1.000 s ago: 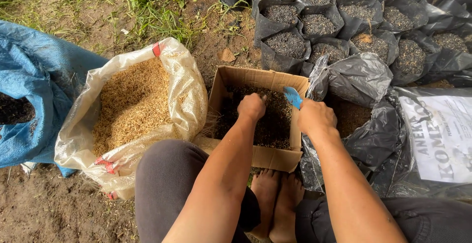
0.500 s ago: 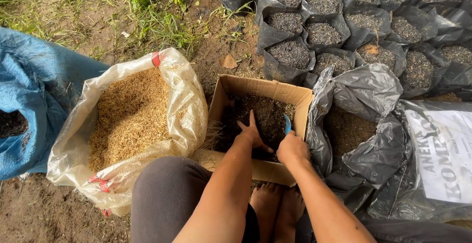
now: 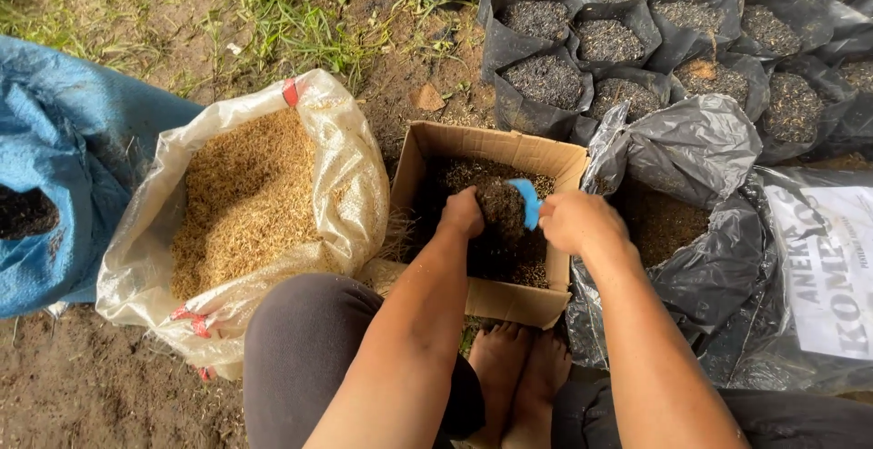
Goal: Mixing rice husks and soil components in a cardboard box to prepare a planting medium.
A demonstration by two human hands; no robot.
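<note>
A cardboard box [image 3: 482,144] with dark soil mix sits on the ground between my knees. My left hand [image 3: 462,213] is curled down in the soil inside the box, fingers closed in the mix. My right hand [image 3: 580,222] hovers over the box's right side and grips a small blue scoop [image 3: 525,202] heaped with dark soil. Beside the box on the right stands an open black plastic bag [image 3: 691,149] with brownish soil in it.
A clear woven sack of tan rice husks [image 3: 245,199] lies left of the box, a blue sack [image 3: 64,167] beyond it. Several filled black seedling bags [image 3: 546,81] stand at the back right. A printed plastic bag [image 3: 827,267] is at far right. My bare feet [image 3: 514,367] rest under the box.
My right hand has lifted the blue scoop with soil up from the box. My left hand has closed from spread fingers into a curled grip in the mix.
</note>
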